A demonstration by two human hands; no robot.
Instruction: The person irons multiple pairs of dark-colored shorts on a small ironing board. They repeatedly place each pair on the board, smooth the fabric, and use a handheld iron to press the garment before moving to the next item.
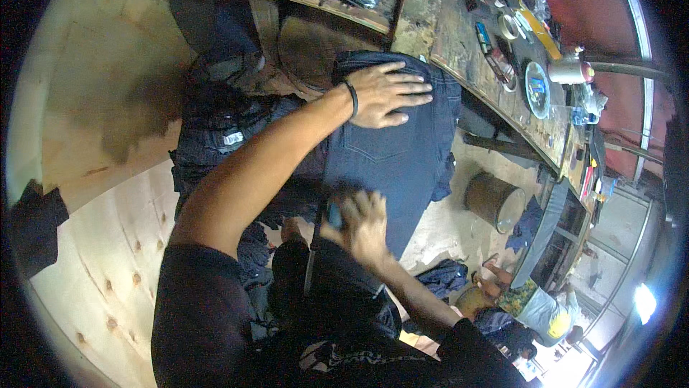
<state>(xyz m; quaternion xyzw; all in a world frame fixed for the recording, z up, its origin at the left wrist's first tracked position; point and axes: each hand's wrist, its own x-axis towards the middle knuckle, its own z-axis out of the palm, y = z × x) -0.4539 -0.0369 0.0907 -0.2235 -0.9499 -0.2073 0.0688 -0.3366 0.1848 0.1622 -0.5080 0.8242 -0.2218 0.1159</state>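
Jeans (391, 166) lie at frame centre, their laying-out apparently done but handwork seemingly unfinished, with the left hand (386, 95) flat above, fingers spread, and the blurred right hand (364, 224) below, fingers curled around a blue item (334, 215) at their left edge.

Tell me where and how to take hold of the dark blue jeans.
Probably best by the right edge, near the far end, pinching it from the right: the jeans lie fairly flat and that edge is uncovered, while the left hand spreads over the far part and the blurred right hand covers some of the nearer part.
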